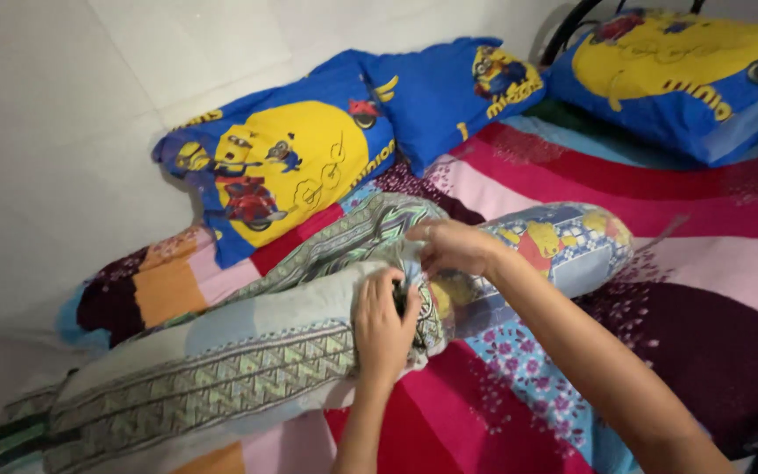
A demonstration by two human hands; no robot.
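A long bolster pillow (563, 246) with a blue and yellow cartoon print lies across the bed. A grey-green patterned cover (221, 360) is pulled over its left part, and its bunched open edge sits at the middle. My left hand (383, 325) grips that bunched edge from below. My right hand (454, 246) pinches the cover's upper edge just above, right where the cover meets the bare part of the bolster.
Two blue and yellow cartoon pillows (309, 158) lean against the white wall (54, 132) at the back, and a third pillow (677, 70) lies at top right by a dark metal bed frame. A striped pink, red and maroon blanket (704, 254) covers the bed.
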